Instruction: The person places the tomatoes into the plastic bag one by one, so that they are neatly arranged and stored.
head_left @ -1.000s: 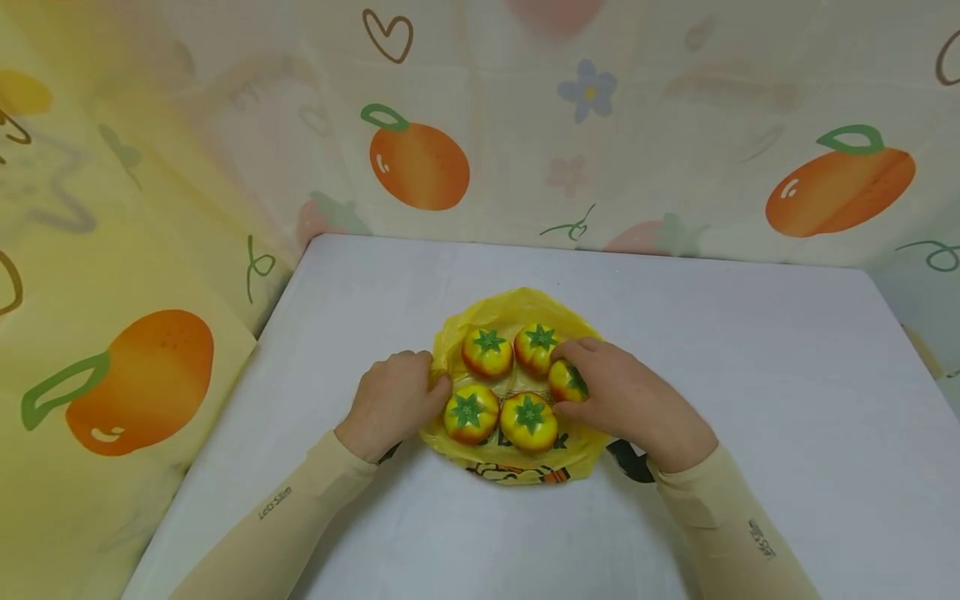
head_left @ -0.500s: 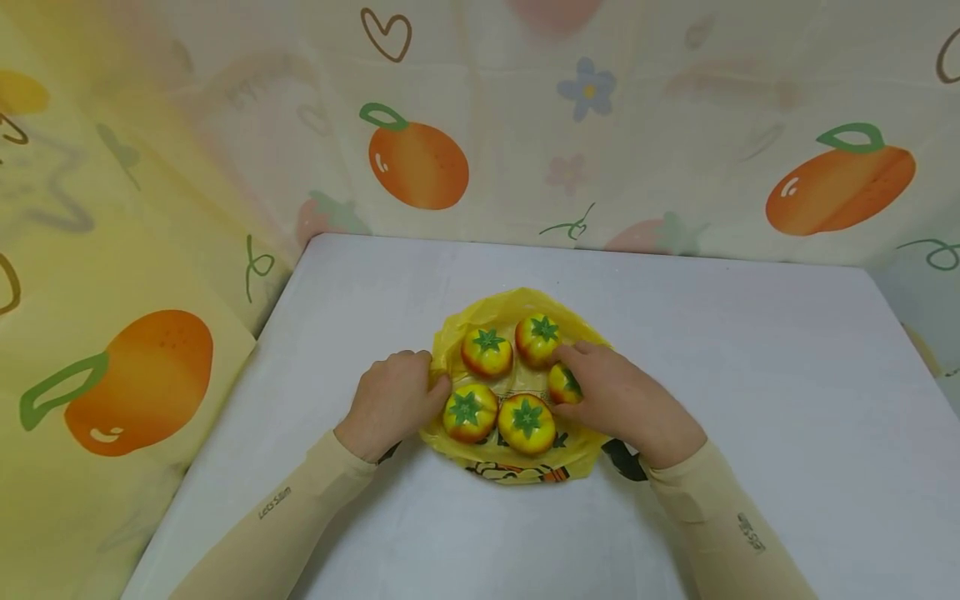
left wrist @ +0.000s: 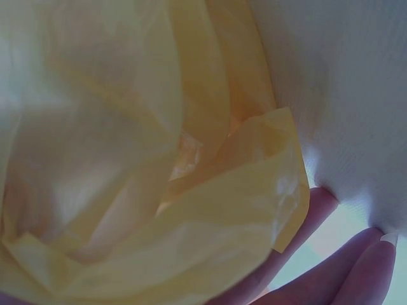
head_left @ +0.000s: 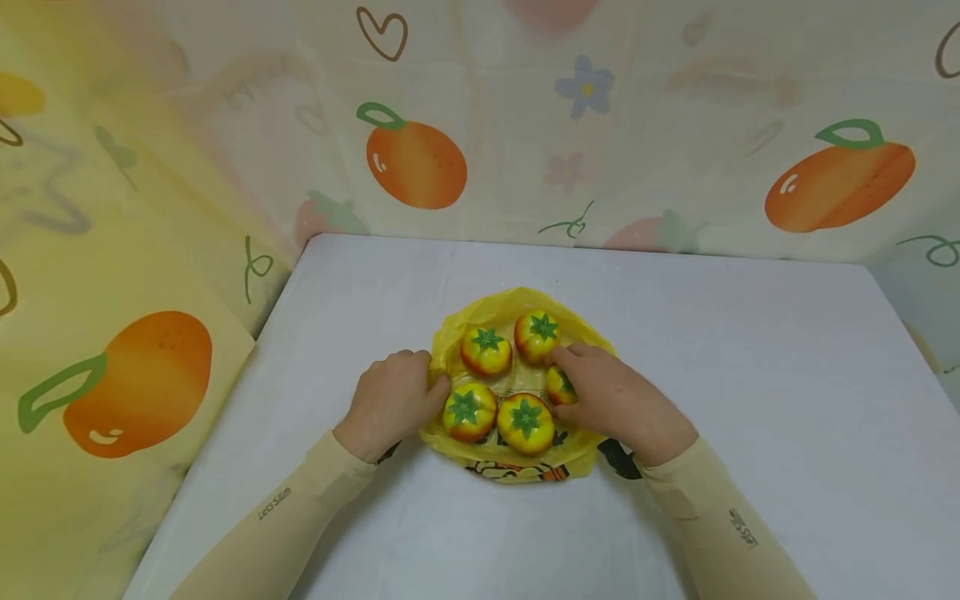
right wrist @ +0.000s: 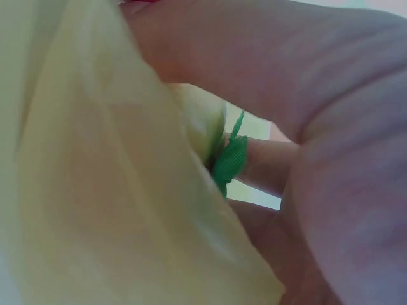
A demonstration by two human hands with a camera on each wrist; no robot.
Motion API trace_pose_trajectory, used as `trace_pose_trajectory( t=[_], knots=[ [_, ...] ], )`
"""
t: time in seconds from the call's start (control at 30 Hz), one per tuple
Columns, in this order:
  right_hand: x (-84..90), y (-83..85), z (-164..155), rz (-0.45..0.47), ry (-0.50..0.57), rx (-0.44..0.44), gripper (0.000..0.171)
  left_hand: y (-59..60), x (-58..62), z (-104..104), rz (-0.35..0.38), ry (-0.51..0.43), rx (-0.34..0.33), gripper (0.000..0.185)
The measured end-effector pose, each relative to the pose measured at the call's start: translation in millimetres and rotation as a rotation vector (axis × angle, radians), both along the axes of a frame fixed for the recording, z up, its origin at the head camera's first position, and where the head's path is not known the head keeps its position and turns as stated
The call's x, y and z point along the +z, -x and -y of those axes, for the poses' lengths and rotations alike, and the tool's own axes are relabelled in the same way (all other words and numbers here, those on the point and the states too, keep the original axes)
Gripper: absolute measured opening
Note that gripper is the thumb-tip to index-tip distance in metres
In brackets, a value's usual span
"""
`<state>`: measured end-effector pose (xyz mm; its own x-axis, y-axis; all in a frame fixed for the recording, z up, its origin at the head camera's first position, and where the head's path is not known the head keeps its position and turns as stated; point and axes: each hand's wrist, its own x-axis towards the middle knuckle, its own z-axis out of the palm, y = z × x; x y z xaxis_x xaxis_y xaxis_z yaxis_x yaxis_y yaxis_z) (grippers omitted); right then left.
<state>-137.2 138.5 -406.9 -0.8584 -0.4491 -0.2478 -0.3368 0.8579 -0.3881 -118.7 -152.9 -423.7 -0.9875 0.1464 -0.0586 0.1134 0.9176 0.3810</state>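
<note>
A yellow plastic bag (head_left: 517, 302) lies spread open on the table, its rim turned up around several toy tomatoes. They are glossy yellow shading to red, with green star-shaped tops. At the bag's left side my left hand (head_left: 393, 402) grips the rim; the left wrist view shows folded yellow plastic (left wrist: 191, 235) beside its fingers (left wrist: 369, 267). On the right, my right hand (head_left: 618, 400) holds the rightmost toy tomato (head_left: 558, 386) between thumb and fingers. That tomato is partly hidden by the hand, and its green top (right wrist: 232, 159) shows past the plastic in the right wrist view.
Four-sided white table (head_left: 750, 375) with a patterned cloth (head_left: 495, 167) hanging behind it and along the left. Another toy tomato (head_left: 537, 336) sits right beside the right fingertips. A black strip (head_left: 619, 460) lies under the right wrist.
My right hand has shifted slightly left with the tomato it holds. The upper right tomato has moved a little away toward the back. My left hand has stayed in place.
</note>
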Motion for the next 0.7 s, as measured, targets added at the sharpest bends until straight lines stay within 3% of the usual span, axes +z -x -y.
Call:
trace_pose_trajectory(
  t=[0.47, 0.7],
  knots=[
    [0.2, -0.7, -1, 0.002, -0.007, -0.026, 0.061, 1.0, 1.6, 0, 0.038, 0.014, 0.017, 0.031],
    [10.6, -7.2, -12, 0.01, 0.062, -0.055, 0.073, 3.0, 6.1, 4, 0.156, 0.016, 0.031, 0.04]
  ],
)
